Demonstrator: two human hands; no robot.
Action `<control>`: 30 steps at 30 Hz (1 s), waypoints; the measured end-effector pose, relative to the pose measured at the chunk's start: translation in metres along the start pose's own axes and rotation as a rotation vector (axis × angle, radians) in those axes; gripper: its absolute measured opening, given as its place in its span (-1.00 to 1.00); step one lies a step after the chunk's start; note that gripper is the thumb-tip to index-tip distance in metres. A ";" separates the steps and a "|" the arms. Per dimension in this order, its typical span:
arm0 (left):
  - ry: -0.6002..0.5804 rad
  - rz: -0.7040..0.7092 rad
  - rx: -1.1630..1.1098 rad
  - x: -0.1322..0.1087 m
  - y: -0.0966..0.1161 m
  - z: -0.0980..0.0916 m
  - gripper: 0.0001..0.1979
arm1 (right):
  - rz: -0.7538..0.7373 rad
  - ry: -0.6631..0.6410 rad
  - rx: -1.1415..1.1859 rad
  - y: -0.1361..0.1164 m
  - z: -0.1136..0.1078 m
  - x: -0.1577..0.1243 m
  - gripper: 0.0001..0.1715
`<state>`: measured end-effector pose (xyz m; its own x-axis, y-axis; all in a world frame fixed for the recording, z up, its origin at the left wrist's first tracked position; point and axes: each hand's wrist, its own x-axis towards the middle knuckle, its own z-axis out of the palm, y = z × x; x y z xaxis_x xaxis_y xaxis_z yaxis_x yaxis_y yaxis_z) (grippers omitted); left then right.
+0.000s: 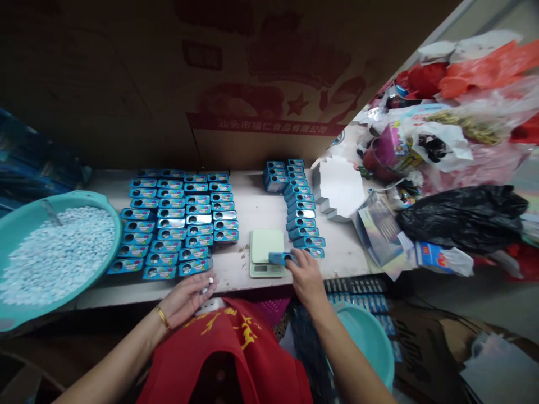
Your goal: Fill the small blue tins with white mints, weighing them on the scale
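My right hand (306,276) grips a small blue tin (281,258) at the front right corner of a pale green scale (266,252). My left hand (187,297) lies palm up at the table's front edge, fingers curled around a few small white tablets (209,280). Rows of several blue tins (177,221) cover the table left of the scale. A column of more blue tins (302,216) runs back on the right of the scale. A teal basin (107,219) full of white tablets (54,252) sits at far left.
A large cardboard box (252,84) stands behind the table. White folded cartons (339,188), plastic bags (458,216) and clutter fill the right side. A second teal basin (370,342) and a red bag (236,359) are below the table edge, near my lap.
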<state>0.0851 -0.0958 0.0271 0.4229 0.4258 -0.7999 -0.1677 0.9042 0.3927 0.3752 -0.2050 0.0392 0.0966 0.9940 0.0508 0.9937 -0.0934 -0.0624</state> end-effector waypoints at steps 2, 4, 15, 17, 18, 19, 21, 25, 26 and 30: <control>-0.007 0.002 -0.002 -0.001 -0.003 0.003 -0.81 | -0.071 -0.042 0.018 -0.016 0.005 0.025 -0.77; -0.009 0.006 -0.005 -0.001 -0.004 0.004 -0.81 | -0.112 -0.068 0.033 -0.025 0.015 0.045 -0.77; 0.031 0.003 -0.050 -0.002 -0.007 -0.008 -0.79 | 0.174 0.211 0.439 0.012 0.023 0.005 -0.74; 0.015 0.000 -0.045 0.000 -0.006 -0.007 -0.79 | 0.216 0.227 0.479 0.014 0.026 -0.002 -0.75; 0.007 -0.004 -0.040 0.001 -0.006 -0.005 -0.79 | 0.232 0.236 0.495 0.014 0.027 -0.003 -0.75; 0.001 -0.009 -0.035 0.002 -0.006 -0.004 -0.80 | 0.245 0.244 0.507 0.014 0.028 -0.005 -0.75; -0.008 -0.020 -0.021 0.002 -0.006 -0.002 -0.80 | 0.270 0.269 0.522 0.013 0.027 -0.007 -0.75; -0.005 -0.041 0.000 0.001 -0.007 0.003 -0.81 | 0.323 0.335 0.541 0.013 0.025 -0.013 -0.74; -0.003 -0.042 0.002 0.001 -0.007 0.004 -0.81 | 0.337 0.345 0.546 0.013 0.025 -0.015 -0.74; 0.020 -0.050 0.000 0.001 -0.009 0.006 -0.81 | 0.394 0.350 0.594 0.010 0.027 -0.018 -0.72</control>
<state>0.0920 -0.1034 0.0255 0.4124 0.3806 -0.8277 -0.1466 0.9244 0.3521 0.3814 -0.2225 0.0106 0.5448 0.8096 0.2186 0.6952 -0.2903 -0.6576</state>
